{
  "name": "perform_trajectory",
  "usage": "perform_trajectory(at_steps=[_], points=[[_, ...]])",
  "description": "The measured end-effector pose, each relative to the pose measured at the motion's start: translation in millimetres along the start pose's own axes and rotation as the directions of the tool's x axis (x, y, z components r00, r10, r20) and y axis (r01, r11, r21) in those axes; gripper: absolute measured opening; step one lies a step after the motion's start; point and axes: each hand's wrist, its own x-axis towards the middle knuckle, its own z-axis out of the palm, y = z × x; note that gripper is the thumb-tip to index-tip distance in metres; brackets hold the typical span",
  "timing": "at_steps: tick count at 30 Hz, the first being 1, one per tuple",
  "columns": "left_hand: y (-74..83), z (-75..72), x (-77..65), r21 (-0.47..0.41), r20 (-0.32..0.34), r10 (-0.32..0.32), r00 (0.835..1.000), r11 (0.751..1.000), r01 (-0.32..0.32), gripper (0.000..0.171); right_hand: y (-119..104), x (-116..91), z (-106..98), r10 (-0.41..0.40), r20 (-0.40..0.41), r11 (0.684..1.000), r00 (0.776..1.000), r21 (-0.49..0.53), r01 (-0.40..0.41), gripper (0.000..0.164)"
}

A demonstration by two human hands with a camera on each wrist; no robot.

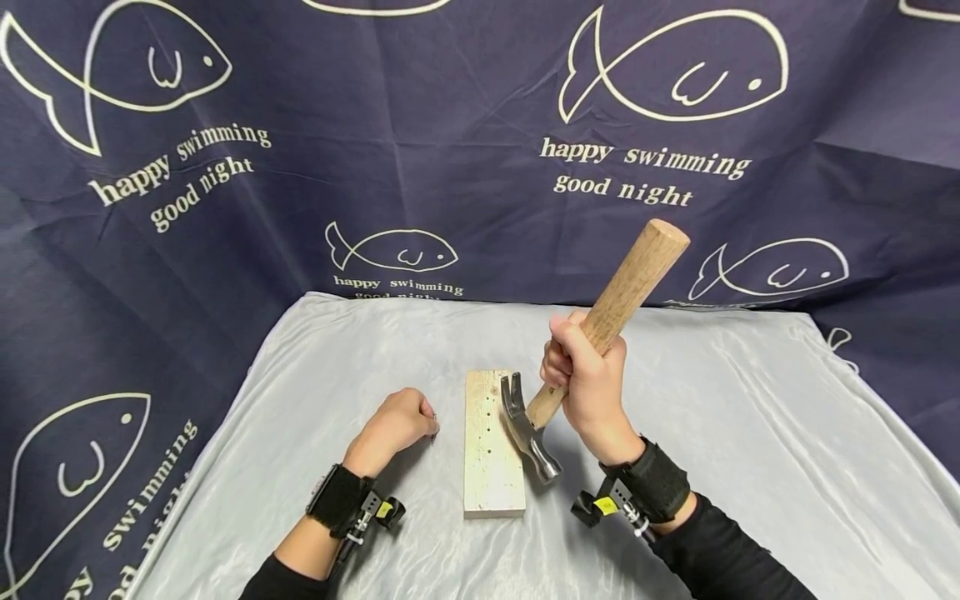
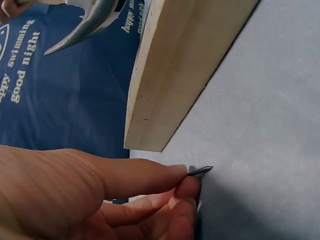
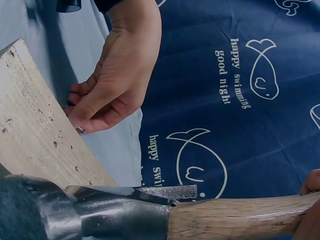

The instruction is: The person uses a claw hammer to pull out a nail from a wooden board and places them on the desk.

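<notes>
My left hand [image 1: 394, 423] pinches a small dark nail [image 2: 201, 171] between thumb and forefinger, just above the cloth and left of a wooden board [image 1: 493, 485]. The nail's pointed tip sticks out past the fingertips in the left wrist view. With my right hand [image 1: 597, 396] I grip a claw hammer [image 1: 633, 283] partway along its wooden handle. The handle slants up and to the right. Its steel head [image 1: 527, 433] hangs low, over or beside the board's right edge. Several small dark spots mark the board's upper face.
A pale shiny cloth [image 1: 315, 358] covers the table beneath the board. Behind it hangs a dark blue curtain [image 1: 480, 167] printed with white fish and lettering. Each wrist wears a black strap with a small camera, like the left camera [image 1: 390, 511].
</notes>
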Motion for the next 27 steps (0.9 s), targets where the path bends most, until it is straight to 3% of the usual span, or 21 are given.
perform_trajectory(at_steps=[3, 12, 27], points=[[-0.2, 1.3, 1.8, 0.030, -0.014, 0.007, 1.000, 1.000, -0.006, 0.010, 0.5, -0.5, -0.9, 0.010, -0.006, 1.000, 1.000, 0.003, -0.010, 0.037], [1.0, 4.8, 1.2, -0.007, -0.068, -0.006, 0.998, 1.000, 0.006, 0.014, -0.2, 1.0, -2.3, 0.020, -0.038, 1.000, 0.999, 0.015, -0.019, 0.036], [7.0, 4.2, 0.1, 0.027, -0.038, -0.049, 0.998, 0.998, 0.050, 0.020, -1.6, 2.4, -4.0, -0.019, -0.006, 0.999, 1.000, 0.025, 0.019, 0.036]])
